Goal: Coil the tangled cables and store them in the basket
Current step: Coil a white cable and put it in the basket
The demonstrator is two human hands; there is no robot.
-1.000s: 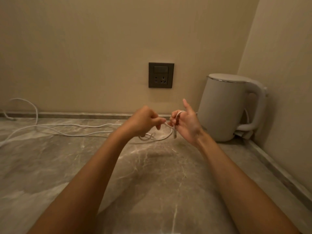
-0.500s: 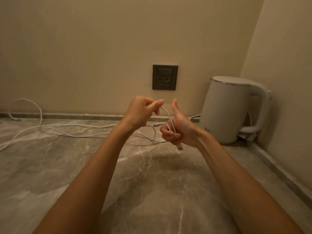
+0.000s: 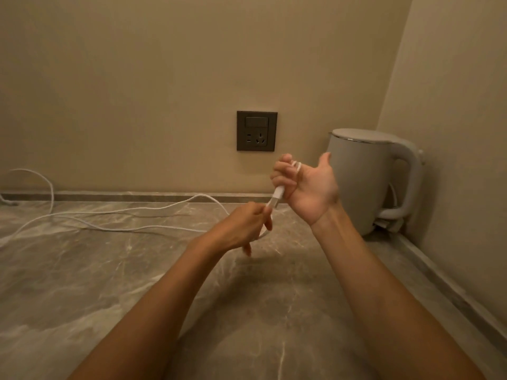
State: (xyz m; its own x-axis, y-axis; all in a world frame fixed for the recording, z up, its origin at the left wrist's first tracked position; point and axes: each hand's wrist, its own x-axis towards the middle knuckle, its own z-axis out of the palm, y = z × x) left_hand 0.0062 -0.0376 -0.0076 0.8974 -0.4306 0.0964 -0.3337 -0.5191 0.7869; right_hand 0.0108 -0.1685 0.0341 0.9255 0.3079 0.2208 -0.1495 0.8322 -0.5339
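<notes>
Right hand (image 3: 308, 185) grips cable (image 3: 278, 193) looped round fingers (image 3: 282, 171) (apparently as coiling former); left hand (image 3: 242, 227) pinches it, feeding slack.

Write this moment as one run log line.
step: coiling | right hand: grips white cable, loop round fingers | left hand: pinches white cable by its plug | slack: on counter | basket: not in view

Open passing room over near table (image 3: 123, 297), front and centre. Loose white cable (image 3: 118, 213) sprawled across left rear. Kettle (image 3: 359, 185) blocked right rear corner, tight against back wall (image 3: 137, 91) and side wall (image 3: 461, 133).
</notes>
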